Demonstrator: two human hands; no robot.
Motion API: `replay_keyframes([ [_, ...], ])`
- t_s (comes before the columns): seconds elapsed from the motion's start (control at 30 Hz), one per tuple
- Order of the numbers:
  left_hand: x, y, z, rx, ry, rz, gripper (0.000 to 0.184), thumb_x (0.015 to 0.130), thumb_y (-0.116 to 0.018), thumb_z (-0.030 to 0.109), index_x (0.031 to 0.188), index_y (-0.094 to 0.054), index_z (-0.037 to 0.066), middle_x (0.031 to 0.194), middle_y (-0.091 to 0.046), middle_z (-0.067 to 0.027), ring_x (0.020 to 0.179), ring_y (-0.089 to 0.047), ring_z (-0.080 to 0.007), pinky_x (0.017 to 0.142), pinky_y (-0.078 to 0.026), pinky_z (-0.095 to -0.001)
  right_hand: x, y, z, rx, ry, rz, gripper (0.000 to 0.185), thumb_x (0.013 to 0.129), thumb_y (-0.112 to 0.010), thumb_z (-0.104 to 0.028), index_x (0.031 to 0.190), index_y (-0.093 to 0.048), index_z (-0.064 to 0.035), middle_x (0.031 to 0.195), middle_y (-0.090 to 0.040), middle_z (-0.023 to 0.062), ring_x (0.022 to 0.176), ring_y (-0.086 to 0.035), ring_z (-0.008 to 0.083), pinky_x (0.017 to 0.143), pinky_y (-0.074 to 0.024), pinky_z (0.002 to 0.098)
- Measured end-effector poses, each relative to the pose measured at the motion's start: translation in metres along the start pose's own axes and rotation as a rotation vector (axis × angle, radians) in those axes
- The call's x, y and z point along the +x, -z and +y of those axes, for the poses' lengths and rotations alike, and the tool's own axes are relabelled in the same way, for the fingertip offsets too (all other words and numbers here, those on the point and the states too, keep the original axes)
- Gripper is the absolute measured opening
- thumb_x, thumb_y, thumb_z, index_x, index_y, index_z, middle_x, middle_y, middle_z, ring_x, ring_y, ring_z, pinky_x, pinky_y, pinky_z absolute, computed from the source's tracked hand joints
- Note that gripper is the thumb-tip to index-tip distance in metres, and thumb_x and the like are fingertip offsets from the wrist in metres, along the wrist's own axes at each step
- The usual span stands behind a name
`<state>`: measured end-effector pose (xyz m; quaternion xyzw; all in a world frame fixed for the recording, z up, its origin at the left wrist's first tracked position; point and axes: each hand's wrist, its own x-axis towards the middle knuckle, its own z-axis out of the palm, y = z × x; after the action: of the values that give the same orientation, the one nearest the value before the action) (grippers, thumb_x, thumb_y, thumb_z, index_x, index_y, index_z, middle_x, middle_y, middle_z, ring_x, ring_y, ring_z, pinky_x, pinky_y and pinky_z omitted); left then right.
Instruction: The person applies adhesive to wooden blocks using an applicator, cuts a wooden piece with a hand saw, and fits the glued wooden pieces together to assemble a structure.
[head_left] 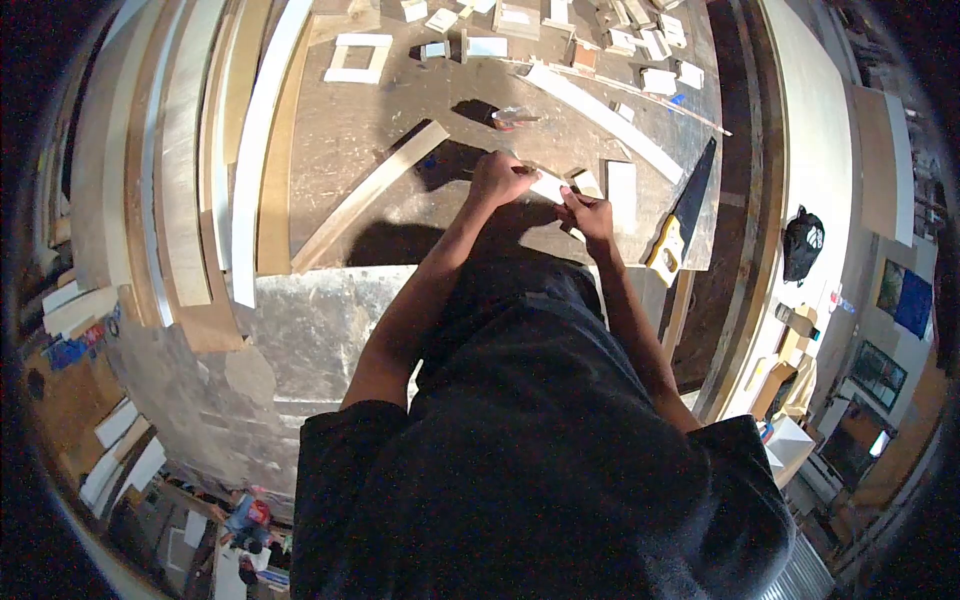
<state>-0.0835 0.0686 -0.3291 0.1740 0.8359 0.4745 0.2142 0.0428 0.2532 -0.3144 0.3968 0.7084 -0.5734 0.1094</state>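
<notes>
Over the near part of the wooden workbench (330, 140), my left hand (500, 180) is closed on one end of a small pale wood piece (548, 187). My right hand (590, 215) pinches the other end of that piece. Just beyond my right hand lies a small wood block (585, 183), with a flat white-faced piece (621, 197) to its right. A small container (507, 120) with something reddish at its base sits past my left hand. Left of my hands, a long wood strip (370, 197) lies diagonally.
A handsaw (685, 215) with a yellow handle rests at the bench's right edge. A long white strip (605, 122) lies diagonally behind my hands. A square wood frame (358, 58) and several small blocks lie farther back. Long boards (265, 150) line the left side.
</notes>
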Motion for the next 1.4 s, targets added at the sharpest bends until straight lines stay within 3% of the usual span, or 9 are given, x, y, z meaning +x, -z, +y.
replay_keyframes([
  [0.17, 0.004, -0.003, -0.003, 0.002, 0.071, -0.081, 0.035, 0.075, -0.082, 0.037, 0.078, -0.075, 0.003, 0.071, -0.070, -0.0170, 0.068, -0.072, -0.0319, 0.061, -0.053, -0.0415, 0.005, 0.000, 0.007, -0.066, 0.043, -0.003, 0.039, 0.093, -0.073, -0.031, 0.094, -0.073, 0.0088, 0.069, -0.069, 0.0097, 0.057, -0.062, 0.0132, 0.052, -0.0495, 0.0276],
  [0.37, 0.005, -0.001, -0.001, 0.023, -0.131, 0.011, 0.029, 0.074, -0.082, 0.034, 0.086, -0.077, 0.007, 0.077, -0.073, -0.0135, 0.076, -0.073, -0.0316, 0.068, -0.055, -0.0413, 0.015, 0.000, 0.017, -0.047, 0.109, -0.017, 0.038, 0.093, -0.073, -0.029, 0.089, -0.073, 0.0090, 0.070, -0.070, 0.0109, 0.057, -0.064, 0.0140, 0.050, -0.0499, 0.0280],
  [0.53, 0.006, 0.005, 0.006, 0.057, 0.004, -0.101, 0.032, 0.073, -0.082, 0.031, 0.097, -0.077, 0.011, 0.090, -0.074, -0.0142, 0.088, -0.073, -0.0325, 0.077, -0.056, -0.0418, 0.007, 0.000, 0.004, -0.083, 0.049, -0.048, 0.035, 0.094, -0.071, -0.025, 0.092, -0.071, 0.0096, 0.072, -0.071, 0.0129, 0.057, -0.066, 0.0150, 0.049, -0.0523, 0.0285],
  [0.83, 0.006, 0.008, 0.010, 0.047, 0.079, -0.171, 0.034, 0.073, -0.081, 0.035, 0.098, -0.077, 0.013, 0.090, -0.074, -0.0149, 0.087, -0.073, -0.0323, 0.078, -0.056, -0.0415, -0.001, 0.000, -0.003, 0.162, 0.054, -0.098, 0.037, 0.095, -0.071, -0.024, 0.093, -0.069, 0.0129, 0.077, -0.071, 0.0162, 0.068, -0.072, 0.0195, 0.059, -0.0591, 0.0284],
  [1.07, 0.003, 0.011, 0.010, 0.065, 0.084, -0.136, 0.043, 0.076, -0.077, 0.048, 0.091, -0.077, 0.008, 0.084, -0.074, -0.0166, 0.080, -0.073, -0.0342, 0.074, -0.056, -0.0416, -0.003, 0.017, -0.022, -0.036, -0.053, -0.107, 0.055, 0.088, -0.076, -0.045, 0.097, -0.068, 0.0089, 0.082, -0.071, 0.0139, 0.072, -0.070, 0.0197, 0.067, -0.0595, 0.0340],
  [1.13, 0.006, 0.009, 0.007, 0.081, 0.194, -0.211, 0.051, 0.079, -0.074, 0.053, 0.090, -0.075, 0.003, 0.087, -0.074, -0.0183, 0.082, -0.073, -0.0352, 0.075, -0.056, -0.0430, -0.016, 0.008, -0.035, -0.508, 0.418, 0.087, 0.062, 0.077, -0.083, -0.051, 0.101, -0.070, 0.0038, 0.081, -0.071, 0.0130, 0.075, -0.071, 0.0235, 0.072, -0.0579, 0.0337],
  [1.17, 0.005, 0.007, 0.003, 0.081, 0.193, -0.210, 0.051, 0.079, -0.074, 0.053, 0.090, -0.075, 0.003, 0.087, -0.074, -0.0183, 0.082, -0.073, -0.0352, 0.075, -0.056, -0.0430, -0.019, 0.002, -0.040, -0.504, 0.491, 0.047, 0.073, 0.068, -0.088, -0.050, 0.115, -0.064, 0.0006, 0.098, -0.071, 0.0157, 0.095, -0.068, 0.0306, 0.085, -0.0552, 0.0391],
  [1.3, -0.002, 0.001, -0.019, 0.004, 0.213, -0.043, 0.056, 0.082, -0.070, 0.055, 0.090, -0.073, 0.000, 0.087, -0.073, -0.0201, 0.084, -0.073, -0.0364, 0.075, -0.056, -0.0449, -0.019, -0.018, -0.049, -0.873, 0.664, 0.027, 0.090, 0.063, -0.089, -0.044, 0.134, -0.050, -0.0050, 0.120, -0.064, 0.0154, 0.116, -0.056, 0.0394, 0.097, -0.0477, 0.0472],
  [1.4, -0.017, 0.018, -0.022, -0.043, 0.187, -0.015, 0.056, 0.085, -0.067, 0.055, 0.092, -0.072, 0.000, 0.086, -0.073, -0.0211, 0.085, -0.073, -0.0368, 0.074, -0.056, -0.0453, -0.013, -0.027, -0.046, -0.860, 0.822, 0.050, 0.081, 0.065, -0.088, -0.038, 0.130, -0.052, -0.0045, 0.119, -0.065, 0.0179, 0.112, -0.059, 0.0381, 0.096, -0.0467, 0.0465],
])
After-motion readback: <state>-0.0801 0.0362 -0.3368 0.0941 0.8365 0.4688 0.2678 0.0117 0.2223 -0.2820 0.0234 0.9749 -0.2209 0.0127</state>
